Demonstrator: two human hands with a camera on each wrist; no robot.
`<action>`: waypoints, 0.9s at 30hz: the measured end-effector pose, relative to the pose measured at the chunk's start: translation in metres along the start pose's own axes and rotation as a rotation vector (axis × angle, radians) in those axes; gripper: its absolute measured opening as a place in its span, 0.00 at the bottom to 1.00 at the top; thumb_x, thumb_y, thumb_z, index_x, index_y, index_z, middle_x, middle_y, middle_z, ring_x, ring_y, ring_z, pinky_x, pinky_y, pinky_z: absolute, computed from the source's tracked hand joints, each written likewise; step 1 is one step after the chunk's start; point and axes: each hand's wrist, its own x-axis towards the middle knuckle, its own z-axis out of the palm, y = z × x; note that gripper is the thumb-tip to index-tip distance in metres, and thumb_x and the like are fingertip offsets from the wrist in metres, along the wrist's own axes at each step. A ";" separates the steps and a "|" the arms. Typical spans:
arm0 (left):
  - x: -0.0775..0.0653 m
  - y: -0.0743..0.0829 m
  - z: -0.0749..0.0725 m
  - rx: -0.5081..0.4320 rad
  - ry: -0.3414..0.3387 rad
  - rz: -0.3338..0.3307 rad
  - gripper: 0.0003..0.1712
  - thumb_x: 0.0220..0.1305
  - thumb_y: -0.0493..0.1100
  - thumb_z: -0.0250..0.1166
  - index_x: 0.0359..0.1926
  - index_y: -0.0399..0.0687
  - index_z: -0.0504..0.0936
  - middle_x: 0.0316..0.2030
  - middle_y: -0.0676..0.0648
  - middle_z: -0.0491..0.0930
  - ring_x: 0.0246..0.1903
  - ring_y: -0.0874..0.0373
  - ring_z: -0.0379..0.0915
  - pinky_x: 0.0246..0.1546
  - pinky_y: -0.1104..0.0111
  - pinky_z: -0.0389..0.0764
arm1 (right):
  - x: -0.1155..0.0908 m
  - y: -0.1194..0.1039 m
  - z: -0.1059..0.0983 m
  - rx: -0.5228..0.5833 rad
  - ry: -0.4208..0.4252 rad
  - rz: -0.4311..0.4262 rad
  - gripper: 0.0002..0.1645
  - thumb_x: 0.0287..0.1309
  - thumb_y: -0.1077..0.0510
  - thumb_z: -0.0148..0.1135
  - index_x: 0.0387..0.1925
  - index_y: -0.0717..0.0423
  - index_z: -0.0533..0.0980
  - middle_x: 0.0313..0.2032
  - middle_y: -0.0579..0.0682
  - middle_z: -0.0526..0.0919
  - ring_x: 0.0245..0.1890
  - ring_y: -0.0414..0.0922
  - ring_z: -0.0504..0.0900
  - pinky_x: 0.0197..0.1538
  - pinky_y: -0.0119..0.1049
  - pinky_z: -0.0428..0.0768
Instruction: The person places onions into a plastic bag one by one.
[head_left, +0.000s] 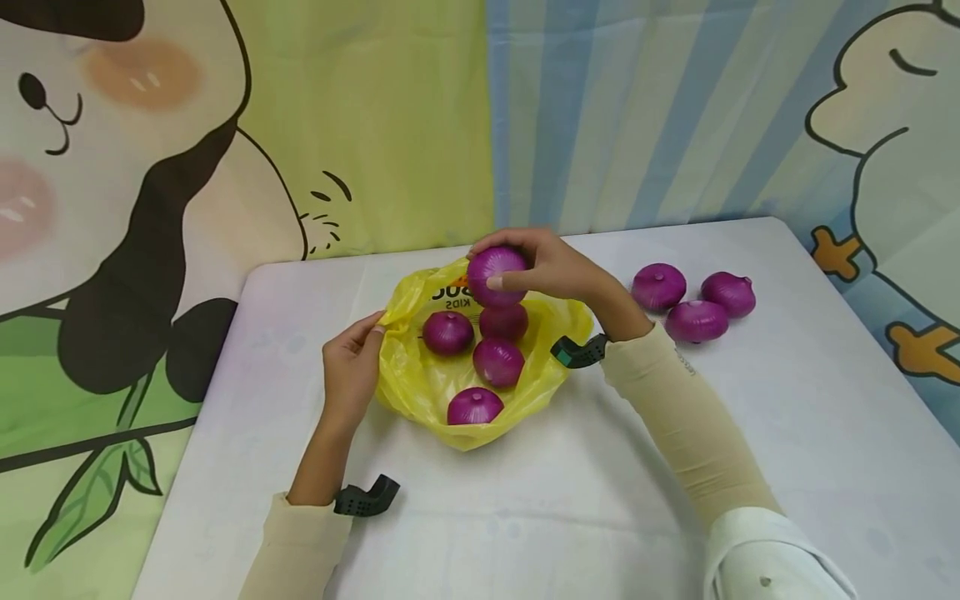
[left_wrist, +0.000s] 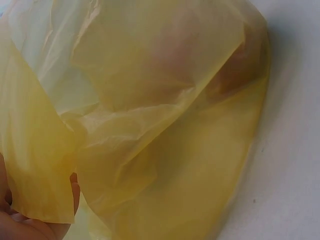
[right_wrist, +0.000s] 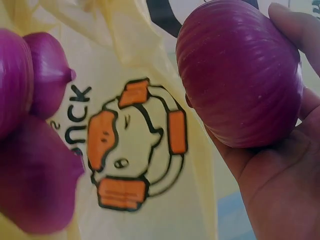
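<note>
My right hand (head_left: 551, 262) grips a purple onion (head_left: 495, 273) over the mouth of a yellow plastic bag (head_left: 405, 387). The right wrist view shows that onion (right_wrist: 240, 75) between thumb and fingers, with the bag's printed orange cartoon behind it. My left hand (head_left: 351, 367) pinches the left rim of the bag; in the left wrist view, fingers (left_wrist: 76, 192) hold a fold of the yellow film. Several onions lie inside the bag, among them one at the left (head_left: 448, 333), one in the middle (head_left: 498, 362) and one at the front (head_left: 475, 407).
A white-covered table (head_left: 480, 517) bears it all. To the right of the bag lie three more purple onions, the back left one (head_left: 658, 287), the front one (head_left: 697, 322) and the right one (head_left: 729, 294). A cartoon-printed curtain (head_left: 405, 125) hangs behind the table.
</note>
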 end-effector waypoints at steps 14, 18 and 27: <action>0.000 0.002 0.003 -0.006 0.003 -0.017 0.16 0.71 0.41 0.57 0.55 0.43 0.83 0.49 0.44 0.82 0.43 0.56 0.79 0.41 0.73 0.81 | 0.013 0.013 0.029 0.022 -0.100 -0.072 0.23 0.59 0.62 0.66 0.56 0.58 0.76 0.52 0.51 0.80 0.51 0.50 0.77 0.52 0.45 0.80; 0.000 0.003 0.003 0.002 0.006 -0.018 0.16 0.71 0.41 0.57 0.55 0.43 0.82 0.49 0.44 0.82 0.43 0.56 0.79 0.41 0.74 0.81 | 0.013 0.018 0.038 -0.027 -0.110 -0.061 0.23 0.59 0.61 0.67 0.57 0.57 0.76 0.54 0.49 0.79 0.54 0.47 0.76 0.53 0.43 0.79; -0.001 0.001 0.003 -0.002 0.018 -0.020 0.16 0.71 0.40 0.57 0.55 0.41 0.82 0.49 0.43 0.82 0.44 0.57 0.79 0.41 0.74 0.81 | 0.015 0.031 0.058 -0.036 -0.183 0.004 0.25 0.58 0.61 0.67 0.58 0.58 0.75 0.55 0.49 0.77 0.52 0.46 0.76 0.51 0.40 0.80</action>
